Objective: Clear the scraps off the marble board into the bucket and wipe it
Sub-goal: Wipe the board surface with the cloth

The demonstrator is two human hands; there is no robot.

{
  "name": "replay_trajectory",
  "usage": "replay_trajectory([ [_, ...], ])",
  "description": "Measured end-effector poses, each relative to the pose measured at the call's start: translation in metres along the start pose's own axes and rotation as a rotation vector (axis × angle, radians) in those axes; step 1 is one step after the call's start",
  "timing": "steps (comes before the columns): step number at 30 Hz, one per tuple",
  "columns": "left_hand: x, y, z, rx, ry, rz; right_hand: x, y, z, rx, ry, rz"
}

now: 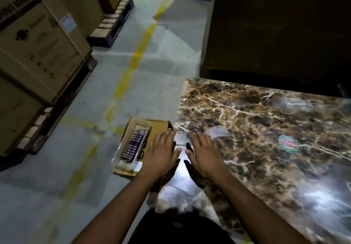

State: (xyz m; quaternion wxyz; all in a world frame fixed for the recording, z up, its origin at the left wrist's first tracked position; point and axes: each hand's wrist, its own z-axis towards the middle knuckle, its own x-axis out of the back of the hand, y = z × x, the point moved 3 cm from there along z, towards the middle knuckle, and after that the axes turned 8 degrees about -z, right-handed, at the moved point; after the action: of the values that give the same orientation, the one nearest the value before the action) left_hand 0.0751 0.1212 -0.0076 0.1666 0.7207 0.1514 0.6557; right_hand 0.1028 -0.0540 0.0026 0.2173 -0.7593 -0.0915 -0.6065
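— Meanwhile, what is lying on the board (pixel 266 133)?

— Filling the right half of the frame, it is carrying one round sticker (pixel 288 143) at centre right; no bucket is showing.

— And the hands?

— Both are hovering flat at lower centre, fingers spread, holding nothing: left hand (pixel 161 155) over the board's left edge, right hand (pixel 204 153) over the glossy slab.

— How is it looking to handle?

— Likely heavy, rigid and slick; the sticker is probably thin and light, best lifted by pinching its rim, and it is lying well right of both palms.
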Motion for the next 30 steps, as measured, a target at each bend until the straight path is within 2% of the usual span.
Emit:
replay_trajectory([
  [2,0.007,-0.038,0.005,0.023,0.010,-0.013,-0.008,-0.033,0.024,0.017,0.008,0.012],
  [8,-0.007,-0.165,0.044,0.195,-0.161,-0.045,-0.045,-0.108,0.088,0.011,-0.046,0.034],
  [13,-0.050,-0.249,0.078,0.437,-0.291,-0.092,-0.082,-0.137,0.116,0.051,-0.089,0.021],
  [15,-0.072,-0.269,0.088,0.474,-0.327,-0.098,-0.093,-0.138,0.122,0.043,-0.101,0.037],
  [18,-0.096,-0.279,0.096,0.496,-0.336,-0.148,-0.101,-0.137,0.129,0.005,-0.140,0.034],
  [20,-0.110,-0.284,0.096,0.604,-0.293,-0.196,-0.106,-0.134,0.132,-0.016,-0.151,0.037],
  [23,-0.120,-0.295,0.097,0.617,-0.246,-0.138,-0.104,-0.132,0.133,-0.021,-0.136,0.053],
  [26,-0.095,-0.284,0.100,0.553,-0.164,-0.100,-0.096,-0.130,0.133,-0.031,-0.091,0.082],
  [30,-0.039,-0.248,0.093,0.532,-0.001,-0.193,-0.072,-0.130,0.122,-0.018,0.002,0.107],
])
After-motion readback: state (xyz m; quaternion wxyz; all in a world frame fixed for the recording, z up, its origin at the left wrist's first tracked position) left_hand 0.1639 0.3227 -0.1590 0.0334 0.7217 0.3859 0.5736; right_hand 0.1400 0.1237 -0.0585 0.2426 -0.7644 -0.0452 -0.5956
